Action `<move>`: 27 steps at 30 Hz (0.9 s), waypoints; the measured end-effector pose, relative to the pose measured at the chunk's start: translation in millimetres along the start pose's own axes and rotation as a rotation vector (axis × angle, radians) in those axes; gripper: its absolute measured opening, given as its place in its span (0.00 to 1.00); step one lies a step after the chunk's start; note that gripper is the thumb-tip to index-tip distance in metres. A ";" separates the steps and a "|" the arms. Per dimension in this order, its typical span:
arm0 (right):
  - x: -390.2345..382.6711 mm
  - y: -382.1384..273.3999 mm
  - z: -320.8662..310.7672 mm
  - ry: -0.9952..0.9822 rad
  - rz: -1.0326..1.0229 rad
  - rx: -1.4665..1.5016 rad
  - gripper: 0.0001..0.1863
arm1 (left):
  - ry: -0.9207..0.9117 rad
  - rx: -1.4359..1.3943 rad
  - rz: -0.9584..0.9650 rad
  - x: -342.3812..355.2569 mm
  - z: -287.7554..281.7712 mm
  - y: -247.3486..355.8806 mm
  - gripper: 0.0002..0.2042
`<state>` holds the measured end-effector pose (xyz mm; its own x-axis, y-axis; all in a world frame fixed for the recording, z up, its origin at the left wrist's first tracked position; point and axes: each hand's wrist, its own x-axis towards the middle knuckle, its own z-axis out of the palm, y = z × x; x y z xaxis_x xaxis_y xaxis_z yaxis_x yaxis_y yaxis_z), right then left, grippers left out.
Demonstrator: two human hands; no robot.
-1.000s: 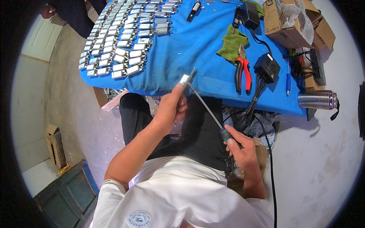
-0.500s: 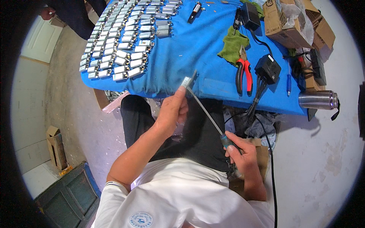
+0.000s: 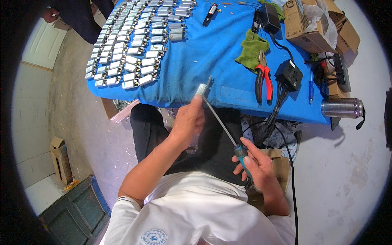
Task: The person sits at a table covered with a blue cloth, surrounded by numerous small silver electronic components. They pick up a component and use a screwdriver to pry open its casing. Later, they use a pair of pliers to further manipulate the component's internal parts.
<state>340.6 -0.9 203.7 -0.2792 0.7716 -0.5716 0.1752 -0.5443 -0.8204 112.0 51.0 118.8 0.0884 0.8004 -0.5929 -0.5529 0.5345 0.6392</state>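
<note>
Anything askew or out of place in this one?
Yes, mildly: two silver pieces in the rows on the blue cloth slant down toward the right, while neighbouring pieces slant up that way.

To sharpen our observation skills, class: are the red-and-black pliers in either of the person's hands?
No, the pliers lie on the blue cloth, apart from the left hand and right hand.

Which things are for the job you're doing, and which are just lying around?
For the job:
- silver piece, in the left hand
- screwdriver, in the right hand
- rows of similar pieces, probably

Just lying about, it seems:
- pliers
- green cloth
- pen
- bottle
</note>
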 end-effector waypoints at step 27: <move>8.3 18.0 0.5 0.222 -0.791 -1.328 0.28 | 0.042 -0.032 -0.066 -4.3 10.9 10.6 0.27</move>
<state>341.0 -4.5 184.2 -0.5809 0.8072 0.1044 0.7673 0.5859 -0.2607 114.8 56.1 133.5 0.0911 0.7513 -0.6537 -0.5735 0.5762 0.5823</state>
